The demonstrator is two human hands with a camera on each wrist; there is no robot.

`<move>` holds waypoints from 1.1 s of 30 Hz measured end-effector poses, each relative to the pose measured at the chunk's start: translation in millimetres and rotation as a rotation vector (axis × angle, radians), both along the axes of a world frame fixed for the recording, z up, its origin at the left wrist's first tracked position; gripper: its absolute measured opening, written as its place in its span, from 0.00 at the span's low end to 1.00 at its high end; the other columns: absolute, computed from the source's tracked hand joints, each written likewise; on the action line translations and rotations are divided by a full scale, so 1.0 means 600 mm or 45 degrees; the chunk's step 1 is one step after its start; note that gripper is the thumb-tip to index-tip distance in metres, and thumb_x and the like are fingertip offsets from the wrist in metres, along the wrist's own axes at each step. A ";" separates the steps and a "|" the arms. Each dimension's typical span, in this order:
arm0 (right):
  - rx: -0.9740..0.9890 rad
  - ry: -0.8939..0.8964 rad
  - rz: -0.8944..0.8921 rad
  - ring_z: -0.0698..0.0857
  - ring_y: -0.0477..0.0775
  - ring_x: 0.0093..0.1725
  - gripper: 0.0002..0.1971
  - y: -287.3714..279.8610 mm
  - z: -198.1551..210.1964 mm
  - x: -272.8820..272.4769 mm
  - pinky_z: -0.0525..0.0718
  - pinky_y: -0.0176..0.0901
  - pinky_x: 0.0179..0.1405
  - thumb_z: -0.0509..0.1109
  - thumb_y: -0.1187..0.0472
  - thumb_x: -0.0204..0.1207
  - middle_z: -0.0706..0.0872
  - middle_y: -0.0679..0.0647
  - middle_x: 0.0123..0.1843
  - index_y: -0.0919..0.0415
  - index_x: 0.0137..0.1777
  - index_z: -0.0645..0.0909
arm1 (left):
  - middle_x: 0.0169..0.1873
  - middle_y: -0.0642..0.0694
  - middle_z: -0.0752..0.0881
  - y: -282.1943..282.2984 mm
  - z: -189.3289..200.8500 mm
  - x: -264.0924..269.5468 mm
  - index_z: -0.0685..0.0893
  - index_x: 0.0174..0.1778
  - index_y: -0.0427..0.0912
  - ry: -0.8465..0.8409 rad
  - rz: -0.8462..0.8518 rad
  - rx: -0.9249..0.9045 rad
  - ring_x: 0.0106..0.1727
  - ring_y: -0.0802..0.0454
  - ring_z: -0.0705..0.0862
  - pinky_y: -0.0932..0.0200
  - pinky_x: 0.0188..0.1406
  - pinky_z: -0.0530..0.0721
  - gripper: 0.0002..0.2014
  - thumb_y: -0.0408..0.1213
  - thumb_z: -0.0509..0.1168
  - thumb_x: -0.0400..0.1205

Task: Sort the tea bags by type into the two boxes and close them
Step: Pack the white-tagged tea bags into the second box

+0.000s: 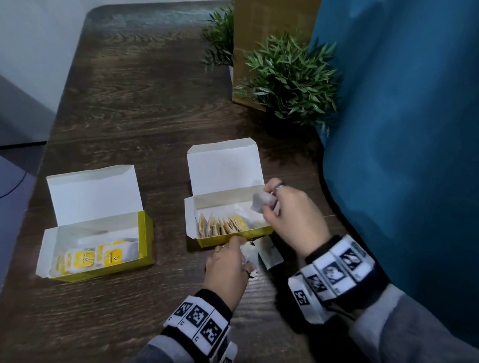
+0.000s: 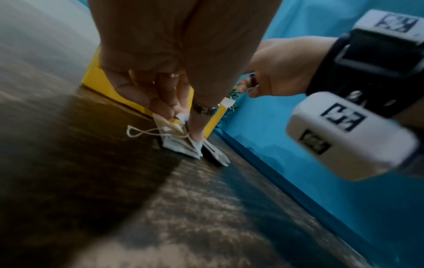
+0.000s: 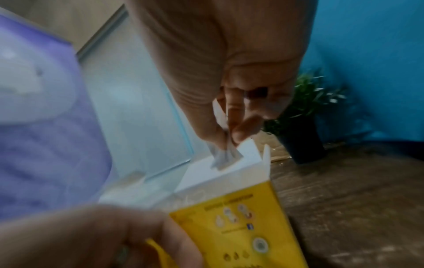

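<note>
Tea bags (image 1: 227, 225) already fill both boxes, lids up. Right hand (image 1: 289, 214) fingers pinch 1 bag (image 1: 261, 201) over the right box (image 1: 234, 236); left hand (image 1: 229, 265) fingers pinch loose bags (image 2: 176, 139) on the surface (image 1: 137, 109). Left box (image 1: 100, 270) awaits closing too.

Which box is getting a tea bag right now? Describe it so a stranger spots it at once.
On the dark wooden table, two open yellow boxes sit side by side near the front edge. Take the right-hand box, nearest the blue curtain and the potted plant. Unlike the left box, whose bags lie flat, its bags stand on edge in a row, and the right hand pinches a tea bag over it.
</note>
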State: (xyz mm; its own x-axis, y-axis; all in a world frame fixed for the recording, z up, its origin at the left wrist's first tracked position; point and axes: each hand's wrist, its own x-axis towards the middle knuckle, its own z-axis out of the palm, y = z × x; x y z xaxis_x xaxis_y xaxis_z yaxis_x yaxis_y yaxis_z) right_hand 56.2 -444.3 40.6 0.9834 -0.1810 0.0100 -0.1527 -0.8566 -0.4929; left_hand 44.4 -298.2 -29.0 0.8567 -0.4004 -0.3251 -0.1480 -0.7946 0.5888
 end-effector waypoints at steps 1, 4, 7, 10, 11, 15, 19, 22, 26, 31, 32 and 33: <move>-0.180 0.032 0.049 0.84 0.56 0.44 0.05 0.013 -0.007 0.009 0.71 0.42 0.38 0.63 0.60 0.78 0.85 0.51 0.44 0.54 0.53 0.75 | 0.39 0.53 0.77 0.003 0.003 -0.002 0.71 0.64 0.47 0.024 0.015 -0.079 0.52 0.48 0.79 0.52 0.56 0.75 0.19 0.36 0.65 0.78; -0.534 0.173 0.139 0.85 0.59 0.56 0.10 0.037 -0.025 0.031 0.73 0.49 0.53 0.58 0.62 0.80 0.88 0.54 0.53 0.56 0.58 0.75 | 0.35 0.54 0.76 0.018 0.023 -0.007 0.73 0.57 0.50 0.076 0.104 -0.363 0.39 0.58 0.77 0.65 0.41 0.75 0.15 0.31 0.66 0.77; -0.660 0.384 0.173 0.83 0.59 0.59 0.13 0.044 -0.026 0.046 0.68 0.54 0.62 0.56 0.64 0.80 0.87 0.54 0.55 0.56 0.62 0.74 | 0.35 0.52 0.76 0.041 0.051 -0.012 0.76 0.53 0.51 -0.019 0.180 -0.627 0.34 0.64 0.76 0.74 0.36 0.74 0.15 0.27 0.67 0.77; -0.706 0.487 0.223 0.84 0.58 0.55 0.11 0.050 -0.023 0.057 0.66 0.56 0.65 0.57 0.65 0.80 0.86 0.53 0.51 0.56 0.57 0.77 | 0.39 0.50 0.78 0.072 0.073 -0.009 0.77 0.50 0.55 -0.347 0.385 -0.767 0.41 0.61 0.78 0.76 0.41 0.76 0.18 0.26 0.69 0.75; -0.693 0.514 0.235 0.84 0.58 0.50 0.09 0.050 -0.023 0.061 0.66 0.57 0.66 0.58 0.63 0.79 0.85 0.52 0.46 0.56 0.53 0.78 | 0.40 0.49 0.78 0.082 0.074 -0.002 0.76 0.49 0.58 -0.430 0.472 -0.805 0.42 0.60 0.78 0.76 0.43 0.76 0.19 0.27 0.69 0.75; -0.597 0.625 0.308 0.83 0.55 0.39 0.07 0.043 -0.032 0.071 0.60 0.61 0.69 0.59 0.57 0.80 0.83 0.48 0.38 0.55 0.47 0.79 | 0.39 0.52 0.75 0.100 0.070 0.037 0.74 0.50 0.57 -0.425 0.735 -0.977 0.39 0.63 0.78 0.75 0.42 0.76 0.19 0.25 0.66 0.77; -0.526 0.616 0.351 0.86 0.53 0.47 0.09 0.032 -0.031 0.074 0.61 0.59 0.67 0.60 0.57 0.80 0.88 0.47 0.49 0.51 0.49 0.83 | 0.39 0.51 0.75 0.096 0.066 0.061 0.75 0.53 0.48 -0.291 0.765 -1.045 0.36 0.69 0.77 0.75 0.39 0.78 0.15 0.25 0.65 0.78; -0.411 0.658 0.380 0.84 0.53 0.55 0.09 0.033 -0.020 0.078 0.64 0.58 0.66 0.62 0.55 0.79 0.86 0.47 0.55 0.50 0.55 0.81 | 0.41 0.49 0.76 0.097 0.060 0.065 0.75 0.50 0.56 -0.250 0.708 -1.057 0.36 0.67 0.77 0.75 0.40 0.79 0.19 0.24 0.66 0.77; -0.371 0.726 0.428 0.81 0.56 0.62 0.19 0.040 -0.015 0.088 0.78 0.50 0.53 0.65 0.55 0.77 0.78 0.50 0.69 0.50 0.68 0.72 | 0.42 0.48 0.76 0.097 0.056 0.064 0.75 0.49 0.58 -0.214 0.676 -1.035 0.39 0.62 0.78 0.75 0.42 0.80 0.21 0.23 0.67 0.75; -0.277 0.819 0.437 0.79 0.52 0.63 0.23 0.045 -0.026 0.099 0.81 0.46 0.52 0.66 0.62 0.73 0.77 0.47 0.69 0.45 0.69 0.73 | 0.42 0.49 0.77 0.097 0.050 0.065 0.75 0.48 0.59 -0.194 0.661 -1.010 0.40 0.60 0.79 0.74 0.40 0.80 0.22 0.22 0.68 0.75; -0.251 0.845 0.439 0.80 0.52 0.61 0.21 0.046 -0.026 0.100 0.81 0.44 0.52 0.67 0.63 0.73 0.79 0.47 0.66 0.48 0.66 0.76 | 0.42 0.48 0.77 0.097 0.049 0.065 0.76 0.48 0.59 -0.192 0.659 -1.008 0.40 0.61 0.79 0.74 0.40 0.80 0.22 0.22 0.68 0.75; -0.232 0.867 0.445 0.81 0.52 0.59 0.19 0.046 -0.028 0.102 0.81 0.43 0.52 0.67 0.65 0.73 0.80 0.48 0.62 0.52 0.64 0.78 | 0.42 0.48 0.77 0.098 0.047 0.065 0.76 0.48 0.59 -0.190 0.658 -1.002 0.39 0.62 0.79 0.74 0.41 0.80 0.22 0.23 0.68 0.75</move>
State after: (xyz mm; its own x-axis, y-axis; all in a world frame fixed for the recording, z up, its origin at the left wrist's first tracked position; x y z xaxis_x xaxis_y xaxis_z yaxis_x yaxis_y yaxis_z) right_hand 117.3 -416.9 24.1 0.7835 0.0864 -0.6153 -0.0778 -0.9689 -0.2351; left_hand 83.2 -239.7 -0.6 0.9998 -0.0179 0.0033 -0.0062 -0.1662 0.9861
